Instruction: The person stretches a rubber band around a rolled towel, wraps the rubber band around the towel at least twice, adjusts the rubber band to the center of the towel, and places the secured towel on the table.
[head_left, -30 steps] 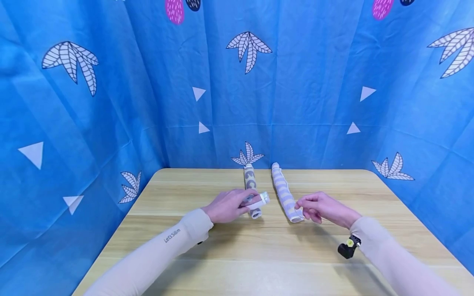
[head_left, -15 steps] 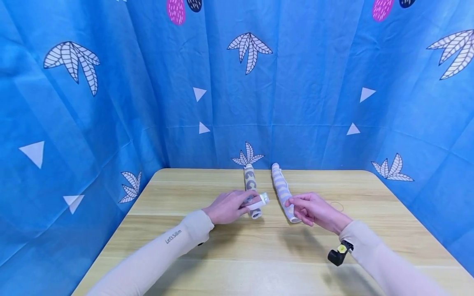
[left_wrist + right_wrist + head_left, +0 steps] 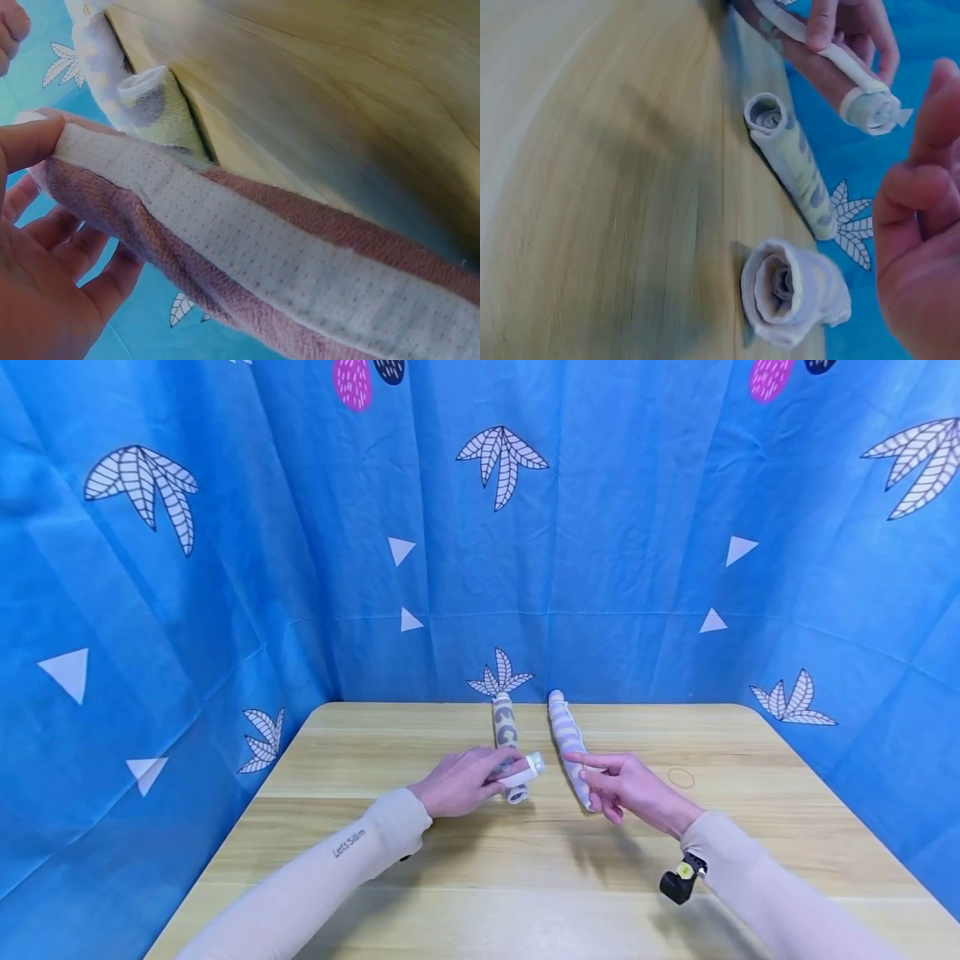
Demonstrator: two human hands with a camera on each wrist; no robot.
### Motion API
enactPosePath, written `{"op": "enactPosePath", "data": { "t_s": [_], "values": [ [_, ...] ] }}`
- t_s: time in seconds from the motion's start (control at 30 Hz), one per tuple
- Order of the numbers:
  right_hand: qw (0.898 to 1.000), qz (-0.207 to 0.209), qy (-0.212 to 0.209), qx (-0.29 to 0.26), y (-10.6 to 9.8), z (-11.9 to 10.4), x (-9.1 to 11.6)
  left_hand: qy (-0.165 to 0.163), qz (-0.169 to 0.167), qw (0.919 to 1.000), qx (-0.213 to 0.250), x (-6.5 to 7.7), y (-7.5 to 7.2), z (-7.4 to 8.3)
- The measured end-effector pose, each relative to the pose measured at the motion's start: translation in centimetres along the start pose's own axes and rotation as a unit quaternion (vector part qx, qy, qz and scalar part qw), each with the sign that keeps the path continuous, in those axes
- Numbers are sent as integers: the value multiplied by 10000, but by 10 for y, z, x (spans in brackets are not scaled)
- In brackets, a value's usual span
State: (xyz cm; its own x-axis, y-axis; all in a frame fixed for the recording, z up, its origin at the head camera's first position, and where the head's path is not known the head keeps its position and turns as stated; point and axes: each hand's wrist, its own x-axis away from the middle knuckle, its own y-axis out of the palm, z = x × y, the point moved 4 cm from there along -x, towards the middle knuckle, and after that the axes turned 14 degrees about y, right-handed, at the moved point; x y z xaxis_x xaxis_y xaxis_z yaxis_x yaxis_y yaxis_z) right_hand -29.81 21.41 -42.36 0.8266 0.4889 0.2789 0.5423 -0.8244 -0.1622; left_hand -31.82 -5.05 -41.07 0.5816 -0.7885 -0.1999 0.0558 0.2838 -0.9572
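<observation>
"Gripping what, that left hand [image 3: 459,782]?"
"The pink roll [image 3: 247,234], above the table [image 3: 495,877], perhaps to stop it unwinding."
"And the right hand [image 3: 633,791]?"
"Loose-fingered, apparently empty, by the striped roll [image 3: 567,733] reaching the far edge."

Around the middle of the head view, a blue fabric curtain [image 3: 630,527] hangs in soft folds from 9 o'clock through 12 to 3, a horizontal crease crossing its back stretch. White leaf prints [image 3: 504,452] outlined in dark lines sit at 12, 10 and 2, white triangles [image 3: 67,672] are scattered between, and a magenta oval print [image 3: 352,383] shows at 11. Toward 6 spreads a pale wood-grain tabletop [image 3: 510,893] with rounded far corners, brightest at 6.
</observation>
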Motion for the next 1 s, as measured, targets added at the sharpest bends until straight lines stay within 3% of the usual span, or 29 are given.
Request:
{"op": "enactPosePath", "data": {
  "t_s": [0.23,0.47,0.7,1.0],
  "values": [
    [9960,766,150,435,8,-4,-3,33,38,10000,84,0,-2,5],
    [9845,1143,-329,1289,13,-5,-8,199,87,9998,33,-1,-6,12],
    [9824,1099,-446,1442,22,-4,-11,403,-17,9992,-10,-2,-8,22],
    [9738,951,-927,1847,36,-15,-12,1160,-241,9927,-233,-5,-10,39]
  ]
}}
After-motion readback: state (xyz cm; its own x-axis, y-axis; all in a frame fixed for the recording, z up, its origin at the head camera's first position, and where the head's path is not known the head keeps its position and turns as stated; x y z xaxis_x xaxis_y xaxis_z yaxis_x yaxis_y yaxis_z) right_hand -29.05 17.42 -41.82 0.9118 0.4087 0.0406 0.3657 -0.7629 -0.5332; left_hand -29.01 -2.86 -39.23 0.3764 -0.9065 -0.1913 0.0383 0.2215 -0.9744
